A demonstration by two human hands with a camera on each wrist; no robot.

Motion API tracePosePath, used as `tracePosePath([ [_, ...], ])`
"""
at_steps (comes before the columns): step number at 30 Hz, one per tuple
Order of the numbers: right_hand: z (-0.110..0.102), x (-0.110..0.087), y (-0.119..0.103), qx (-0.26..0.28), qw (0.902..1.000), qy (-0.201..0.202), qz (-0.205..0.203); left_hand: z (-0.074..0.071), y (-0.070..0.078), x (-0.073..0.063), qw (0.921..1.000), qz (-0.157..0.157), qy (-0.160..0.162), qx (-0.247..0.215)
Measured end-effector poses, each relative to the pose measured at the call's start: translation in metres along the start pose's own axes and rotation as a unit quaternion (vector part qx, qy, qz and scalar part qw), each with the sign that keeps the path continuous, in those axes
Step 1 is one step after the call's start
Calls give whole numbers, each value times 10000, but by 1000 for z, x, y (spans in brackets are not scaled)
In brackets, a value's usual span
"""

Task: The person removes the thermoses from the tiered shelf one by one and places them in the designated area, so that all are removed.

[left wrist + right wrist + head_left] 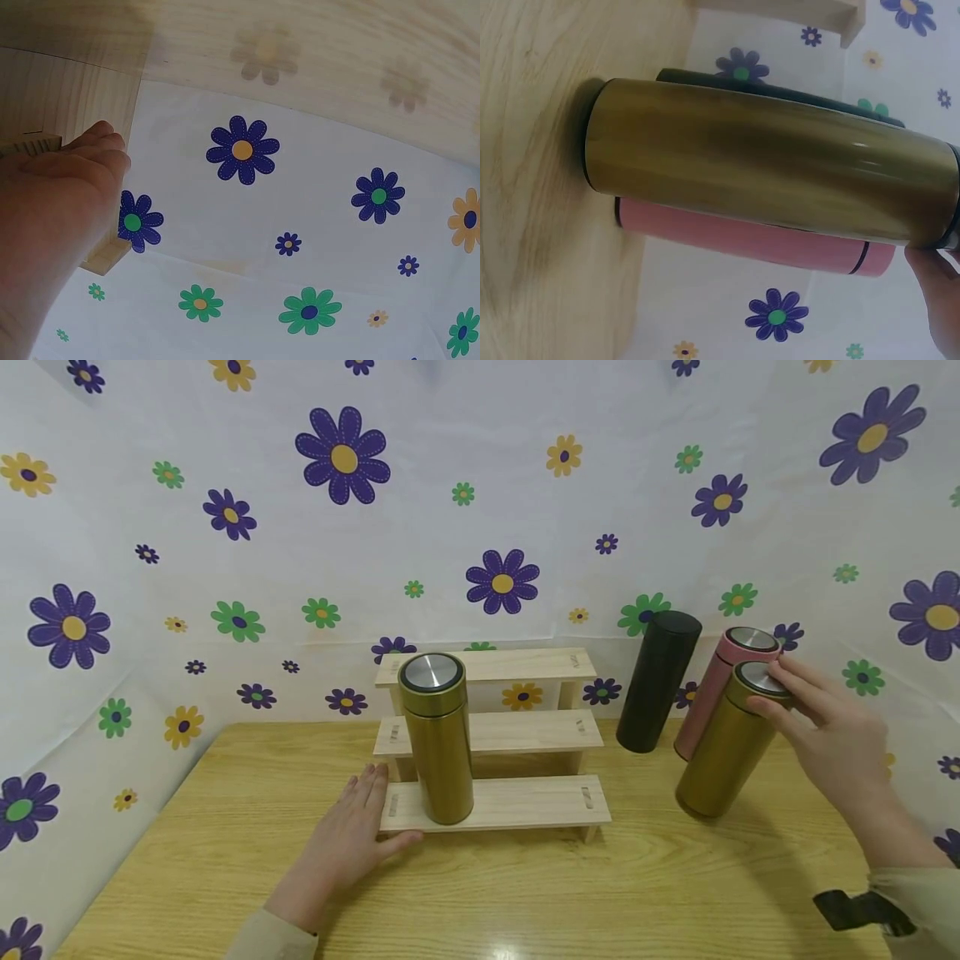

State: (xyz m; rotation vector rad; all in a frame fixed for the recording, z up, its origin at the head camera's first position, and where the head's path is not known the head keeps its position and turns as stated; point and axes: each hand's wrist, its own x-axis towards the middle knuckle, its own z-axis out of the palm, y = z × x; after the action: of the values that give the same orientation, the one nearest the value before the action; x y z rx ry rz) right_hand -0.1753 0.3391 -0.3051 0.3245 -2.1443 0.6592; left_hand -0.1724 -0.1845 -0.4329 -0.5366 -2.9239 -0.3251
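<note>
My right hand (836, 739) grips a gold thermos (723, 756) by its top, thumb on the near side of the lid and fingers on the far side. The thermos's base is close over the table in the right wrist view. With fingers extended, my left hand (356, 827) lies at the left end of a stepped wooden rack (525, 806), its thumb along the front of the lowest step. A second gold thermos (442, 760) with a silver-topped lid stands upright on that step, toward the left.
A pink thermos (705, 710) stands behind the held one, and a black thermos (656, 685) stands farther left, between it and the rack. A flower-printed white cloth (420, 552) hangs behind and beside the wooden table (225, 827).
</note>
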Motion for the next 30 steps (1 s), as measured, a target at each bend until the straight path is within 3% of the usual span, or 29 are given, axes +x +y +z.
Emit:
tracePosePath([
  [5,1,-2,9,-145,9995,242,-137,1,-1,1,10000,21,19,19],
  [12,1,-6,13,-122,9996,149,181,1,-1,1,10000,53,33,52],
  [19,2,-6,19,-75,9991,374,161,1,-1,2,10000,53,47,56],
  [30,5,-10,21,129,9985,108,522,1,-1,1,9997,144,166,94],
])
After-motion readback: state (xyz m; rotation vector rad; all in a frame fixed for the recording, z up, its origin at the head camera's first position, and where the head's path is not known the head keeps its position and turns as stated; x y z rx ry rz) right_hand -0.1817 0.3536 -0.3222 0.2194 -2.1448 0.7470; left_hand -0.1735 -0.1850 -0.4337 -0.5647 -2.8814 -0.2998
